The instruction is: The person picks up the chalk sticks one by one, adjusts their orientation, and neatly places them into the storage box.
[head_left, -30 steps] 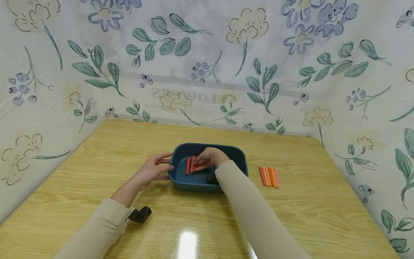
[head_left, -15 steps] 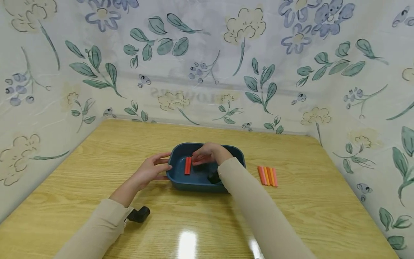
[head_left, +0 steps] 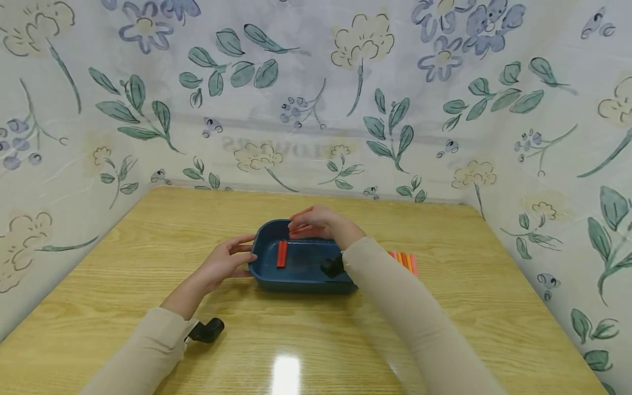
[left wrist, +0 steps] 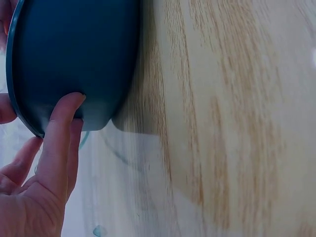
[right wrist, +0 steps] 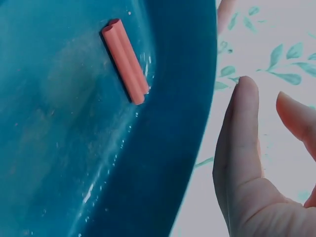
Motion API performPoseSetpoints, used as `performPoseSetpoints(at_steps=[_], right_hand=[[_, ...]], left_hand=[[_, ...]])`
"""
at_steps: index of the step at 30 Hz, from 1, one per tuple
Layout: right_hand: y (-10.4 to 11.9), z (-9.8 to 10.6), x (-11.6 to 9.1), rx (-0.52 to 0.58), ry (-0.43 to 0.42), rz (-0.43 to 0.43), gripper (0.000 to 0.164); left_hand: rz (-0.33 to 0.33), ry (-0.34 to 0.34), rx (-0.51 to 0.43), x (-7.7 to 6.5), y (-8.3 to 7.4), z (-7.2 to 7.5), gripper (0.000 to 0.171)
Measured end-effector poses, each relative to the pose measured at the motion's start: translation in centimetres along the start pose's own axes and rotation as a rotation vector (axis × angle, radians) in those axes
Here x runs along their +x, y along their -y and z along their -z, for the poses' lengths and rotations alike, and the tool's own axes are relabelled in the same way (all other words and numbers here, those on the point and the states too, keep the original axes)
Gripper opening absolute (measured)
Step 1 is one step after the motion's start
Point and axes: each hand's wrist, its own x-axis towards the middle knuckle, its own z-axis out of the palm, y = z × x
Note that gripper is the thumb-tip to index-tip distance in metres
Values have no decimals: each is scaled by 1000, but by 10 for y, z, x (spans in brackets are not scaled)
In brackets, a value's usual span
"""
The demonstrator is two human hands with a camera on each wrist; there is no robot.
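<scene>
A dark blue, round-cornered plastic bin (head_left: 301,286) sits on the table. My left hand (head_left: 223,264) holds its left end, with the thumb at the rim and the fingers spread against the outer wall in the left wrist view. Two slim red sticks (head_left: 282,254) lie side by side on the bin's floor, touching along their length; in the right wrist view the red sticks (right wrist: 124,61) show as smooth round rods. My right hand (head_left: 316,222) hovers over the bin's back rim, its fingers extended and thumb apart, with nothing between them.
A row of pink, orange, yellow and red sticks (head_left: 407,262) lies right of the bin, partly behind my right sleeve. Black wrist cameras jut from both cuffs, the left camera (head_left: 207,330) close over the wooden table (head_left: 237,351). Floral cloth (head_left: 316,109) walls the back and sides.
My right hand slid one red stick left against the other, let go, and rose back towards the bin's far rim. The left hand kept its hold on the bin. The head view shifted slightly.
</scene>
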Motion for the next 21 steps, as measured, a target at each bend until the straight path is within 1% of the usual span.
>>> performPoseSetpoints(at_steps=[5, 10, 18, 21], right_hand=[[-1, 10, -17, -14, 6, 63, 43], [-8, 22, -35, -33, 39, 113, 47], [-26, 48, -59, 53, 19, 154, 46], [-35, 58, -66, 75, 10, 153, 49]], left_hand=[[4, -1, -2, 1, 0, -2, 62], [4, -2, 2, 0, 0, -2, 61], [2, -3, 8, 2, 0, -1, 61], [12, -6, 8, 3, 1, -1, 61]])
